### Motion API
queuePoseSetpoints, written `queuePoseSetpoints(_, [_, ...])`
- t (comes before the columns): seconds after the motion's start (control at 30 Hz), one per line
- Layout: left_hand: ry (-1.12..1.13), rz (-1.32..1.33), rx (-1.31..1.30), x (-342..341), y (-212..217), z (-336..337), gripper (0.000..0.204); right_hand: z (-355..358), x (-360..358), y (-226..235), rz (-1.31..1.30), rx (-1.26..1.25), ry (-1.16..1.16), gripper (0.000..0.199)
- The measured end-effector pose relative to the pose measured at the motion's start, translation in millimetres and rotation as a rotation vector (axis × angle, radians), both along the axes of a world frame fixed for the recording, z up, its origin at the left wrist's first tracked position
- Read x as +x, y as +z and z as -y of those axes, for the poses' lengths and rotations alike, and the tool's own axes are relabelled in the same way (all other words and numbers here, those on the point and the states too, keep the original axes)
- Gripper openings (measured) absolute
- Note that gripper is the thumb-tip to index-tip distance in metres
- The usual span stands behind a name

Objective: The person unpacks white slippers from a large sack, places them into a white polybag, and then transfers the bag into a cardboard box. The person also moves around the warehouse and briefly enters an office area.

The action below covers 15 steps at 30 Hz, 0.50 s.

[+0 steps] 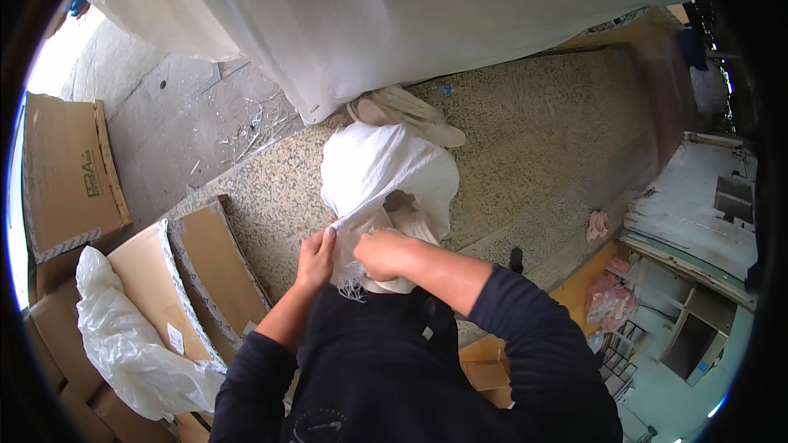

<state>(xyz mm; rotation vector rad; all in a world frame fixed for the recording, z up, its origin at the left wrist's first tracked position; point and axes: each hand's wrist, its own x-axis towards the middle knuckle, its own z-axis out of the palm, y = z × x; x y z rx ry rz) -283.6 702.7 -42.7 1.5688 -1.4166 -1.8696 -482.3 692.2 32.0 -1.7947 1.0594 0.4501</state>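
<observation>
Person stands over a white woven sack (386, 176) on the speckled floor (533, 139), close in front of the torso. Left hand (316, 256) pinches the sack's near left edge, fingers together on the fabric. Right hand (384, 253) is curled shut on the sack's mouth; its fingertips are hidden. Sack contents hard to make out. Pair of sandals (410, 113) lies just beyond. Flattened cartons (193, 271) left, partly cut off.

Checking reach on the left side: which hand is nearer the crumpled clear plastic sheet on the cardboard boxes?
Left. The left hand grips the white sack, closer to the plastic sheet; the right hand is farther.
</observation>
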Motion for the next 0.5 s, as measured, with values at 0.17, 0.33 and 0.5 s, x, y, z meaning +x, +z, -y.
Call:
queuePoseSetpoints(0.17, [-0.073,0.045,-0.08,-14,9,11,0.054,67,19,-109,-0.113,-0.177,-0.473,0.017])
queuePoseSetpoints(0.33, [-0.37,0.432,-0.21,-21,17,32,0.057,4,-13,-151,0.4,-0.388,-0.803,0.015])
queuePoseSetpoints(0.5, [-0.187,0.506,-0.22,-1,15,45,0.02,-88,-142,-190,0.177,-0.721,-2.078,0.023])
